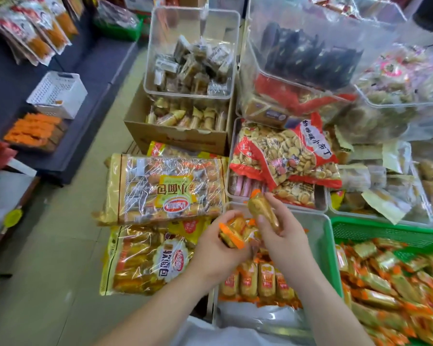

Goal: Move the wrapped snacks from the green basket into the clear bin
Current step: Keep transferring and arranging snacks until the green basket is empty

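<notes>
Head view looks down on a shop floor crowded with bags and bins. The left hand (218, 248) curls its fingers round a small bunch of wrapped snacks (231, 233). The right hand (283, 236) pinches a single snack (263, 212) between thumb and fingers, with its far end tilted up. Both hands hang close together over the clear bin (320, 233).

Each snack is a small oblong golden-brown cake in a shiny clear wrapper with crimped orange ends. A neat row of snacks (255, 280) stands in the bin, and the print on their wrappers is too fine to read. Just beside the bin on the right, the green basket (385, 231) holds a loose heap of snacks (398, 283) of the same kind.

Left of the bin lie two big bags of bread rolls. The upper bag (160, 188) is golden, and its yellow label reads 小面包, seen upside down, beside a red oval logo. The lower bag (155, 260) has a white scalloped label reading 软面包 with the same red oval.

Beyond the bin, a red-edged bag of biscuits (285, 156) bears dark Chinese characters that I cannot read with certainty. Farther off, a cardboard box (175, 136) of wrapped sweets carries a clear tub (193, 53) on top.
</notes>
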